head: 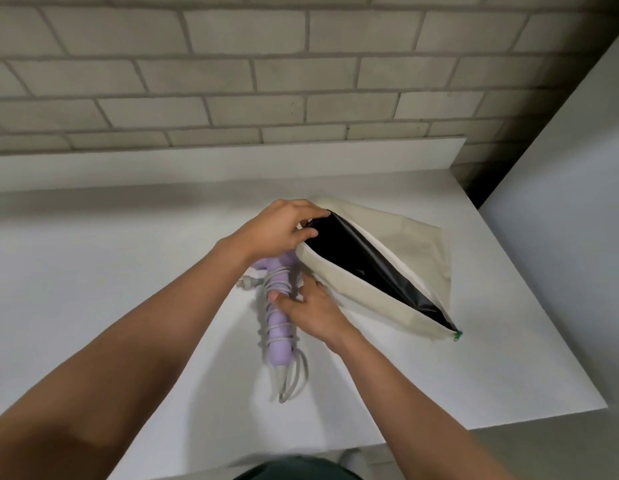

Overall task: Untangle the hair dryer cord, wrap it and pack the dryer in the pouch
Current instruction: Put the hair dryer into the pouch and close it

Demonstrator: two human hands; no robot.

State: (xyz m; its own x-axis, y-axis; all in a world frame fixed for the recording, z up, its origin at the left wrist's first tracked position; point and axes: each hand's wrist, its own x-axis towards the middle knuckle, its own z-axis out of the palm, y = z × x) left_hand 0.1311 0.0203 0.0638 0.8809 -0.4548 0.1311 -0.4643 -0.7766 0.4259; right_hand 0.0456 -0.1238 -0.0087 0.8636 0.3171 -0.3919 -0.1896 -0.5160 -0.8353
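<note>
A lilac hair dryer lies on the white table, its handle pointing toward me, with the pale grey cord wound around the handle and a loop hanging off the end. My right hand grips the dryer's handle near the middle. A cream pouch with a black lining lies to the right, its mouth wide open. My left hand pinches the pouch's upper rim and holds it up. The dryer's head sits at the pouch mouth, partly hidden under my left hand.
A pale brick wall stands behind the table, with a raised white ledge along it. A grey panel rises at the right. The table's front edge runs close to my body.
</note>
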